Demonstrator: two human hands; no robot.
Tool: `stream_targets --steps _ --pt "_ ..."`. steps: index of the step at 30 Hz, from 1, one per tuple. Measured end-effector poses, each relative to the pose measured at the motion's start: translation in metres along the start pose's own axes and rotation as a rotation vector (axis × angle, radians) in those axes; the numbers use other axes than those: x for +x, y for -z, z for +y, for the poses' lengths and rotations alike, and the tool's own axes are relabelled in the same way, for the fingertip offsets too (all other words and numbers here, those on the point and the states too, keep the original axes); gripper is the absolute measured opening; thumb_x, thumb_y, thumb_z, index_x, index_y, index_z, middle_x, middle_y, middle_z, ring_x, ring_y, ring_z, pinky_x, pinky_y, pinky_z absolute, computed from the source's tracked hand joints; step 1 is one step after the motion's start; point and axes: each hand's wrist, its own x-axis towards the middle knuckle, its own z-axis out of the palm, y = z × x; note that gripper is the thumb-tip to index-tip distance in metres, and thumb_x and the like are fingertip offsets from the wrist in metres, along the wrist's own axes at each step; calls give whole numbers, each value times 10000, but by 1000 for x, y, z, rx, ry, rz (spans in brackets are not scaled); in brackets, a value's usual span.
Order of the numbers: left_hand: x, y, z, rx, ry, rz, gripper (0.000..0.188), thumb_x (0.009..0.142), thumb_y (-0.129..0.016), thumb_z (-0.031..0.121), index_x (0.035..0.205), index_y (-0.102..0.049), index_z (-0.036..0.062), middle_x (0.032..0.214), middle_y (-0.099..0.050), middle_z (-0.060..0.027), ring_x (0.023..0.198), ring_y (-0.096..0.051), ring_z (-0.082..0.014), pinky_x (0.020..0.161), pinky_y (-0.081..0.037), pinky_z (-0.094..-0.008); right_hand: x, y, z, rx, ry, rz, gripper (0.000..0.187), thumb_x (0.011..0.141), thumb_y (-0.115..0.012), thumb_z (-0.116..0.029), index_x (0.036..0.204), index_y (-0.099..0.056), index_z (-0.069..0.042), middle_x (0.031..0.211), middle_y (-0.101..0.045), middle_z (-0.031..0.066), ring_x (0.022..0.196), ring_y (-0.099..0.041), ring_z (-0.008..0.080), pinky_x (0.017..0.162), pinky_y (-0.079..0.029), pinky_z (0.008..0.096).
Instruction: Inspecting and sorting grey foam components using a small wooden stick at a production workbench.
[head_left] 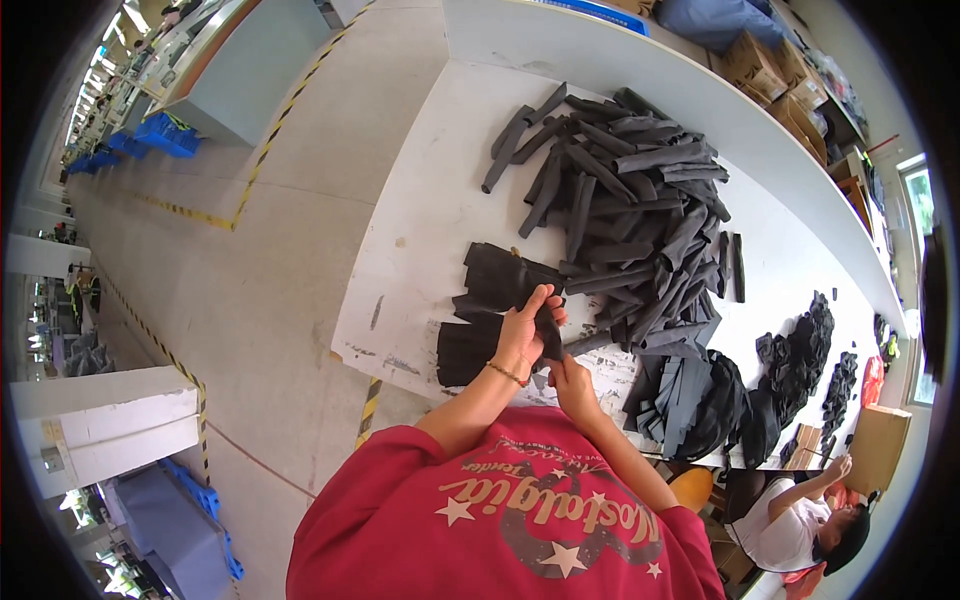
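Over there the person (pixel 440 540) wears the camera on the head, above the near edge of the table (pixel 425 215), aimed steeply down past the chest at the left hand (pixel 524 330) and right hand (pixel 575 384), close by. Being a fisheye, it spreads wide and bends the table's edges, taking in floor (pixel 320 180) off the table's left, a co-worker (pixel 785 515) at its right end and a window (pixel 919 205) beyond that end

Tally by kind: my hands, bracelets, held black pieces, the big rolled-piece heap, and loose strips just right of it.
Hands (left hand, right hand): 2
Bracelet: 1
Held black piece: 1, layers unclear
Rolled-piece heap: 1
Loose strips: 2
Total: 7
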Motion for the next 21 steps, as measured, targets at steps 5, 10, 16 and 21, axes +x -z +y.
stream_targets --steps 5,10,16,21 --pt "11 3 8 -2 -36 -15 238 830 -727 220 934 -658 17 774 -657 -88 598 -611 -174 607 -544 -355 -9 -1 13 35 -22 -104 244 949 -452 -157 887 -600 26 573 -533 84 515 -508 175 516 -413 311" --pt "25 3 31 100 -139 46 214 844 -712 213 903 -661 13 724 -642 -80 526 -565 -133 479 -481 -271 -28 14 4 3 -153 -212 267 949 -451 -165 853 -612 25 574 -523 75 514 -490 162 519 -410 305" --pt "31 13 29 101 -50 -3 230 829 -728 228 885 -658 16 563 -534 -15 348 -357 -61 338 -222 -210 -69 66 -35 -205 -120 -302 251 940 -504 -188 867 -605 30 653 -599 198 588 -598 308 573 -460 380" --pt "22 -13 6 160 68 -22 314 815 -735 320 914 -650 34 492 -452 14 333 -316 -73 351 -208 -227 -103 85 -51 -284 -117 -201 250 937 -512 -190 860 -590 35 714 -599 255 671 -591 420 595 -462 423"
